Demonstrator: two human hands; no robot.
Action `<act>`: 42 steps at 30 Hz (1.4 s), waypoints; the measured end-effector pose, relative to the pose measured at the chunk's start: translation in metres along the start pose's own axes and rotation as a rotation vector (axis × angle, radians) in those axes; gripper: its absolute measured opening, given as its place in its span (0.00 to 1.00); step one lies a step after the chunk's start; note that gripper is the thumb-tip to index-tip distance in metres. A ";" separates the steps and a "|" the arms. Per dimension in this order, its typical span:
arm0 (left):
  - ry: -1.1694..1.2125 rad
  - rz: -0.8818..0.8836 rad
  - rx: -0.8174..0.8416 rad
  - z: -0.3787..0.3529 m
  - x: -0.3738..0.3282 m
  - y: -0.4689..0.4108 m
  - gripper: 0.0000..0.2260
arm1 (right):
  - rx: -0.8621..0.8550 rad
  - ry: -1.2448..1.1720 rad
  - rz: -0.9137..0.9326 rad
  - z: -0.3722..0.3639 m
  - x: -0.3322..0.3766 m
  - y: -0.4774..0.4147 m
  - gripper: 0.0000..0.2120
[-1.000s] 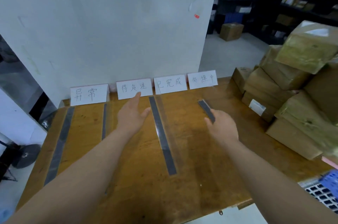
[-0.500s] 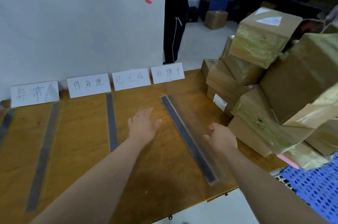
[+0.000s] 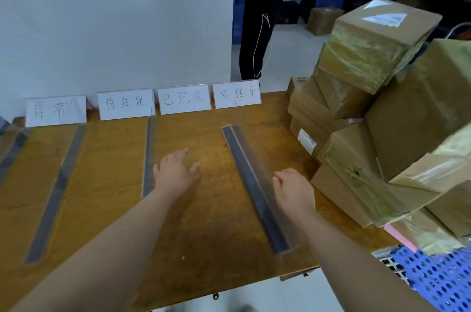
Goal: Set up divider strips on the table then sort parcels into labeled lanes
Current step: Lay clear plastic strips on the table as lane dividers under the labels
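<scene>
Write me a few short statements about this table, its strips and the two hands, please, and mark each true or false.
1. Four white label cards stand along the table's far edge. True.
2. Brown parcels are stacked at the table's right end. True.
3. The right hand grips a parcel. False: it holds nothing, beside the rightmost divider strip.
4. The left hand rests on a label card. False: it is over bare wood between two strips.
5. Some parcels already lie between the strips. False: none lies there.

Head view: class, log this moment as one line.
left hand: open | right hand: open, beside rightmost strip | parcels: stacked right, unsorted
</scene>
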State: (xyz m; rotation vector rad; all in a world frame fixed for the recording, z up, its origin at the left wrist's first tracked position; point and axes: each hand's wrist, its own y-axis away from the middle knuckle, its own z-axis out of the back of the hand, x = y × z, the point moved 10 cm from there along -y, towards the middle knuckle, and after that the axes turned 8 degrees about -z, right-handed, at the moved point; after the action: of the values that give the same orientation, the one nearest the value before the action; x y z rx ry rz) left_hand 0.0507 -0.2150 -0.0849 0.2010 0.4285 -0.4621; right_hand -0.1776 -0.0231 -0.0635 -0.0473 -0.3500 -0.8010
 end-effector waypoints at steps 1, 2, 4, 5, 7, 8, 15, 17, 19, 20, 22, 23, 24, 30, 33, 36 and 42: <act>-0.009 0.000 -0.019 0.004 0.001 0.000 0.26 | -0.008 -0.033 0.019 0.002 0.004 0.001 0.13; -0.025 0.001 -0.039 0.010 0.002 0.000 0.26 | -0.015 -0.069 0.031 0.004 0.008 0.002 0.12; -0.062 0.011 -0.071 0.021 0.010 0.000 0.26 | -0.030 -0.143 0.052 0.010 0.020 0.002 0.12; -0.074 0.021 -0.079 0.025 0.015 0.000 0.26 | -0.035 -0.174 0.058 0.012 0.027 0.000 0.12; -0.081 0.046 -0.081 0.032 0.030 0.000 0.27 | -0.030 -0.221 0.050 0.015 0.038 -0.005 0.12; -0.083 0.061 -0.078 0.034 0.038 0.002 0.27 | -0.022 -0.234 0.041 0.014 0.043 -0.007 0.13; -0.033 0.140 0.004 0.028 0.077 0.014 0.29 | 0.057 -0.235 -0.007 -0.019 0.074 -0.008 0.16; -0.024 0.139 0.043 0.023 0.081 0.016 0.29 | 0.045 -0.217 -0.049 -0.027 0.076 -0.010 0.16; -0.036 0.135 0.065 0.020 0.084 0.017 0.28 | 0.040 -0.216 -0.076 -0.032 0.078 -0.012 0.16; -0.041 0.135 0.071 0.019 0.086 0.017 0.28 | 0.037 -0.213 -0.080 -0.034 0.080 -0.013 0.16; -0.045 0.136 0.073 0.018 0.088 0.017 0.27 | 0.026 -0.204 -0.080 -0.036 0.083 -0.015 0.15; -0.045 0.137 0.071 0.018 0.089 0.017 0.27 | 0.021 -0.197 -0.079 -0.038 0.084 -0.016 0.15; -0.043 0.137 0.067 0.018 0.090 0.017 0.27 | 0.017 -0.189 -0.076 -0.039 0.085 -0.018 0.15; 0.025 0.147 0.022 0.017 0.091 0.014 0.26 | 0.011 -0.190 -0.060 -0.043 0.087 -0.024 0.14; 0.044 0.140 0.003 0.018 0.090 0.013 0.25 | 0.025 -0.187 -0.058 -0.045 0.090 -0.027 0.15; 0.059 0.138 -0.014 0.018 0.091 0.014 0.25 | 0.014 -0.211 -0.081 -0.046 0.089 -0.028 0.15; 0.081 0.128 -0.034 0.019 0.090 0.015 0.24 | 0.006 -0.234 -0.105 -0.049 0.090 -0.029 0.14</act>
State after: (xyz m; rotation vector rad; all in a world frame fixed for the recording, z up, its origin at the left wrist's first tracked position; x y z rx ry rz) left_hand 0.1374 -0.2422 -0.1063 0.2138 0.4988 -0.3212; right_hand -0.1261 -0.1139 -0.0832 -0.1184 -0.5795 -0.9006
